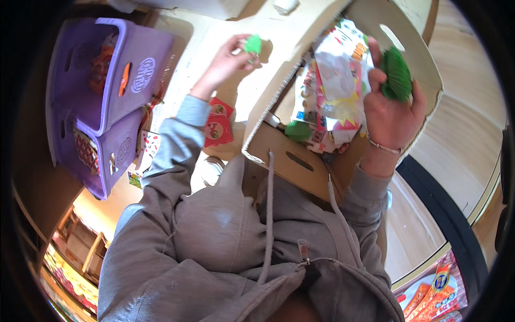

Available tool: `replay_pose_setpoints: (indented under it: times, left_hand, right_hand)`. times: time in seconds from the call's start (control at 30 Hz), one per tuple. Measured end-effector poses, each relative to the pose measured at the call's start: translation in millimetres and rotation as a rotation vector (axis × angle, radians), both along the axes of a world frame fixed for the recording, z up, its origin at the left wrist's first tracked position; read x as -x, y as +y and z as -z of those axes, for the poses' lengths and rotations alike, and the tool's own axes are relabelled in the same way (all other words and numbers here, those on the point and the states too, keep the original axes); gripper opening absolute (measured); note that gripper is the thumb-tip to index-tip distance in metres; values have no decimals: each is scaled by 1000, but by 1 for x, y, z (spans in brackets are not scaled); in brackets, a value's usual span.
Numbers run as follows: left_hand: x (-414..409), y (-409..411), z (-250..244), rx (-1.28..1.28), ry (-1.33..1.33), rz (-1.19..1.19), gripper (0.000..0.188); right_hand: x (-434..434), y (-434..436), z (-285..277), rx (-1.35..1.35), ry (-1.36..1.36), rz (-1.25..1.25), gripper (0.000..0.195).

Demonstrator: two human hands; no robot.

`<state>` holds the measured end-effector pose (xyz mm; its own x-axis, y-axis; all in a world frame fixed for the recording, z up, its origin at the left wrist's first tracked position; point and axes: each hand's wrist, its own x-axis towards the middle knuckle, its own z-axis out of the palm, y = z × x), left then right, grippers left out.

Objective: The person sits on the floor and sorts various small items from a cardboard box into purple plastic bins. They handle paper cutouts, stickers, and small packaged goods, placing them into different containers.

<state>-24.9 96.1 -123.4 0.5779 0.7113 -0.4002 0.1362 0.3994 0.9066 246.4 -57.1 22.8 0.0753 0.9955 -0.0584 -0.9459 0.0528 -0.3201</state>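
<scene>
My left hand (pixel 225 62) is raised over the pale floor, its fingers pinching a small bright green piece (pixel 253 44), perhaps paper. Over the right side of an uncovered cardboard box (pixel 299 159) is my right hand (pixel 392 108), with a dark green pleated object (pixel 396 74) held between thumb and fingers. Inside the box lie printed papers and plastic packaging (pixel 338 88), and another dark green piece (pixel 298 131) rests near the box's near wall.
Two purple plastic baskets (pixel 134 84) with goods inside stand at the left. Red printed packets (pixel 218 129) lie on the floor between them and the box. A white object (pixel 286 5) is at the top. A printed food carton (pixel 436 292) shows at the lower right.
</scene>
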Motion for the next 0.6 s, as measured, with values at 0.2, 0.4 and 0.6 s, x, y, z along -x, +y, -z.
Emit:
replay_pose_setpoints:
  times: [0.2, 0.4, 0.6]
  left_hand:
    - [-18, 9, -123, 286, -545, 38, 72]
    - [-62, -20, -157, 241, -514, 86, 55]
    - [-82, -50, -165, 332, -436, 45, 42]
  right_hand:
    - [9, -1, -5, 122, -204, 9, 56]
    - [23, 1, -19, 167, -363, 93, 40]
    - [27, 1, -19, 299, 26, -4, 35]
